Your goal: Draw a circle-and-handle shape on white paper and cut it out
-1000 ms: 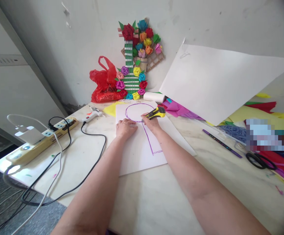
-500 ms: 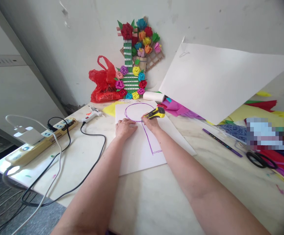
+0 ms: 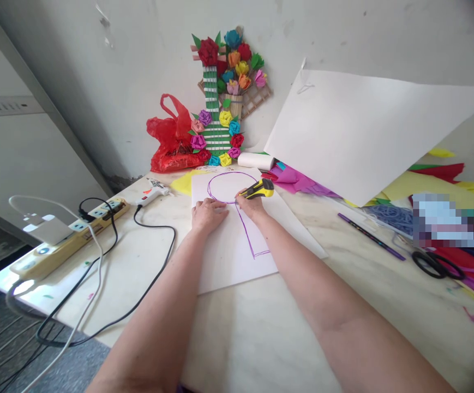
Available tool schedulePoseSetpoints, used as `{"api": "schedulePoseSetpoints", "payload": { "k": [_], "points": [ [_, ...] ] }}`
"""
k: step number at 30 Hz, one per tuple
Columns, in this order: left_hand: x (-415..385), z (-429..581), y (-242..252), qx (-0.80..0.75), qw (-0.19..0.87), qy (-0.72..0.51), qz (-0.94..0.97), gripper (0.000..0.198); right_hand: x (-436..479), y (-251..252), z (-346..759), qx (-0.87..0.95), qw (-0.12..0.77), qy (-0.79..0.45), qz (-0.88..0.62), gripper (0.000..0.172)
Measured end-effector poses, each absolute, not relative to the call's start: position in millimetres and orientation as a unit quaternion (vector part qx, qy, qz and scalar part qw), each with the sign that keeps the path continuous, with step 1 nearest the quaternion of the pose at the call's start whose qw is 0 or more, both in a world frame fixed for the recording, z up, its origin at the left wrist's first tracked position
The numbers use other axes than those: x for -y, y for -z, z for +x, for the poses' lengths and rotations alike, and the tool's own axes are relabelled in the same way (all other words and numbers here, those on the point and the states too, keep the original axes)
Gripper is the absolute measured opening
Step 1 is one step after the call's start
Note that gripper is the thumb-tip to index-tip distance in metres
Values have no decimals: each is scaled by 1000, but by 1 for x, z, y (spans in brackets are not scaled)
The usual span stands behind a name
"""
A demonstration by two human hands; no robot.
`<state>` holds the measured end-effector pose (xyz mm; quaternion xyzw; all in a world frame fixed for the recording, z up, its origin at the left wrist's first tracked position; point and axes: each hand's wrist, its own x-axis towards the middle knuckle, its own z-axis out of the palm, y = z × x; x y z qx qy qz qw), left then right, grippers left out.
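Observation:
A white sheet lies on the table with a purple outline drawn on it, a circle with a long stem. My left hand rests flat on the sheet just left of the stem, fingers together and pressing down. My right hand is closed round a yellow and black utility knife. The knife's tip touches the outline where the circle meets the stem.
A paper-flower craft and a red plastic bag stand against the wall. A glue gun and a power strip with cables lie left. A large white sheet, coloured papers, a purple pen and scissors lie right.
Both hands and the knife stay almost where they were. Only the head camera has shifted slightly.

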<state>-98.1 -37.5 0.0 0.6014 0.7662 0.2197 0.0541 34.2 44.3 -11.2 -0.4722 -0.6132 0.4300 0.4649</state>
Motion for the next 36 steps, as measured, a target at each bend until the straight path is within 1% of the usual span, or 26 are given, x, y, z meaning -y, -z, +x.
{"api": "schedulePoseSetpoints", "payload": {
  "k": [22, 36],
  "points": [
    [39, -98, -3, -765, 61, -218, 602, 37, -39, 7, 36, 616, 457, -429, -477, 11],
    [39, -98, -3, -767, 61, -217, 601, 37, -38, 7, 35, 608, 463, -438, -473, 9]
  ]
}}
